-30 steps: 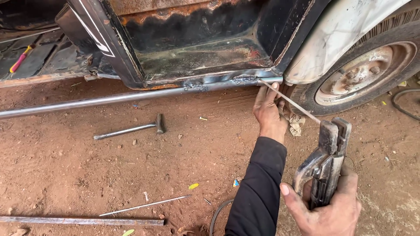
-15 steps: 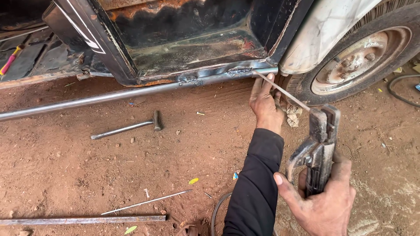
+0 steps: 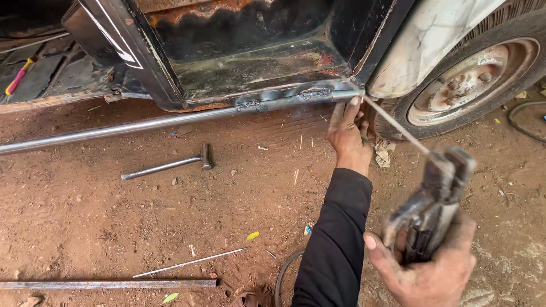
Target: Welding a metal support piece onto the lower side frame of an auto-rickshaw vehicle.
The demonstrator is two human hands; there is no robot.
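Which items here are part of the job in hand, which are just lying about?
In use:
right hand gripping electrode holder
welding rod
left hand at the steel pipe
vehicle sill

Lying about:
hammer on the dirt
flat steel bar
loose rod
pink-handled tool

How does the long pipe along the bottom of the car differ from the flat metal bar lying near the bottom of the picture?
The long pipe is round and shiny grey, while the flat bar looks dull and rusty. The pipe sits against the car sill with rough weld spots joining it, and the left hand touches its end; the bar lies loose on the red dirt, untouched. The pipe runs slanted across the view, the bar nearly level. Both are long, straight metal pieces.
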